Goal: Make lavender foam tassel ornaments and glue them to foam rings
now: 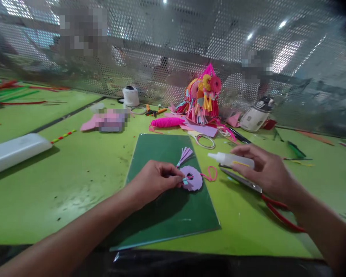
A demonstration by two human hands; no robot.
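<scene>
My left hand [158,179] pinches the near-left edge of a purple scalloped paper ring [196,182] over a green mat [161,148]. A small light-blue piece shows by the fingertips at the ring's hole. Above the ring lies a purple paper tassel [185,156], and a pink string [212,175] loops out on the right. My right hand [265,167] is closed around a white glue bottle [230,159], its nozzle pointing left. Beneath that hand lie red-handled scissors [284,217] with their blades toward the mat.
Behind the mat are a bundle of pink yarn [167,122], purple paper [204,129], a roll of tape [205,141] and a heap of colourful tassels [204,96]. A white case [20,148] lies at left. A white bottle [255,115] leans near the perforated metal screen [173,46].
</scene>
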